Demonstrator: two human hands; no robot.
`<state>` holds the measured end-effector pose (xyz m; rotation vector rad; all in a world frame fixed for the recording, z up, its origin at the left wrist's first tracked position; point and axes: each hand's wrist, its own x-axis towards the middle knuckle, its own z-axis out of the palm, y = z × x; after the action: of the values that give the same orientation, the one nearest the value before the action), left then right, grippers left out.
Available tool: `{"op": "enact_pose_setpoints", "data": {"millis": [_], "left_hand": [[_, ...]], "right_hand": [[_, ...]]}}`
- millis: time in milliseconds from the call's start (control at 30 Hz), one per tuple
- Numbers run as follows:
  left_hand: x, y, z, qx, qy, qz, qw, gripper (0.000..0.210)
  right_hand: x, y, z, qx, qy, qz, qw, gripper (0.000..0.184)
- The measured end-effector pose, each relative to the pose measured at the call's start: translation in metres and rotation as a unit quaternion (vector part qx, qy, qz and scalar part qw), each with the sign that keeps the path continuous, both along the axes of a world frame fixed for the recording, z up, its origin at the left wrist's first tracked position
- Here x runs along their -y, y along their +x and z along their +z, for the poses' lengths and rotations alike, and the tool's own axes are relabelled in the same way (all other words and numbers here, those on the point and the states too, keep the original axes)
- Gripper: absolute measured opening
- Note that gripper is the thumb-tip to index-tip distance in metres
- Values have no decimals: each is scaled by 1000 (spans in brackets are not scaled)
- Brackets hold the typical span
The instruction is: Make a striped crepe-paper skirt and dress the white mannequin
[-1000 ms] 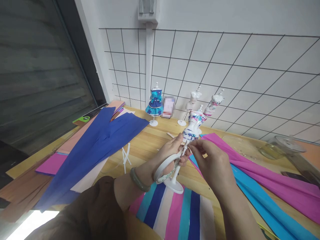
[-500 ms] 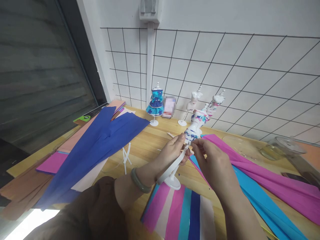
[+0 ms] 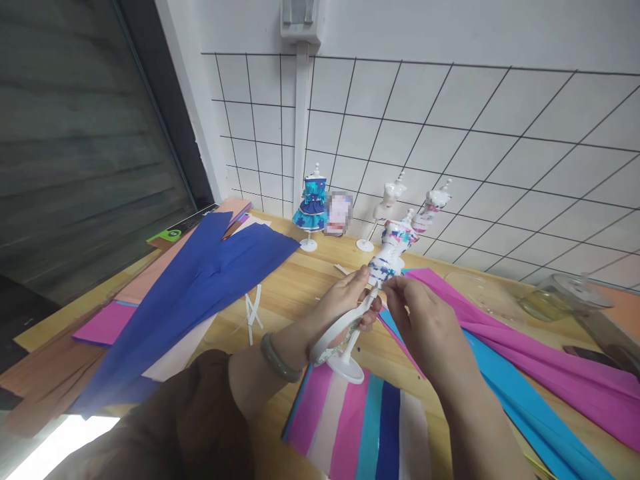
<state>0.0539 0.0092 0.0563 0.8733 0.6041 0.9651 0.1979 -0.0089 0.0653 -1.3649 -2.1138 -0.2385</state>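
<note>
My left hand is closed around the lower body of a small white dress form, tilted in the air, its torso marked with blue and pink patches. A roll of white tape, with print on its inner core, hangs beneath the left fingers. Its strip runs up to the form's lower edge. There my right hand is closed, thumb and fingertips pinched at the strip's end. The pinched tip itself is mostly hidden. The form's round white base points down towards a stack of striped coloured paper.
At the back stand a dress form in a blue tiered dress and two bare ones. Blue crepe paper lies left, pink crepe paper right. Backing strips lie mid-table. A clear jar is at right.
The tape roll has turned slightly, so its printed inner core now shows. The form's base has shifted a little right and down. Both hands keep their hold.
</note>
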Motion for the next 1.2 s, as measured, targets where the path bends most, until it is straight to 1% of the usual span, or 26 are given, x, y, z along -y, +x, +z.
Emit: {"op": "enact_pose_setpoints", "data": {"millis": [133, 300, 433, 600, 700, 833, 967, 1100, 1200], "left_hand": [[-1, 0, 0, 17, -7, -8, 1000, 46], [-2, -1, -1, 3, 12, -5, 1000, 48], [-1, 0, 0, -32, 39, 12, 999, 50], [0, -1, 1, -46, 37, 8, 998, 51], [1, -1, 3, -33, 19, 4, 999, 50], [2, -2, 5, -8, -1, -5, 1000, 49], [4, -2, 9, 34, -14, -25, 999, 44], [5, -5, 14, 59, -48, -28, 997, 41], [4, -8, 12, 95, -55, -55, 992, 39]], "right_hand": [[1, -1, 2, -20, 1, 13, 1000, 14], [2, -3, 2, -61, 18, 6, 998, 16], [2, -5, 2, -34, 13, -4, 999, 17], [0, -2, -1, -8, 7, -8, 1000, 17], [-2, 1, -3, 10, 10, -4, 1000, 14], [-4, 5, -5, 17, 34, 30, 999, 12], [-3, 5, -3, 19, 43, 43, 998, 11], [-2, 3, 1, 15, 48, 58, 997, 11], [-1, 2, 2, 9, 57, 61, 996, 11]]}}
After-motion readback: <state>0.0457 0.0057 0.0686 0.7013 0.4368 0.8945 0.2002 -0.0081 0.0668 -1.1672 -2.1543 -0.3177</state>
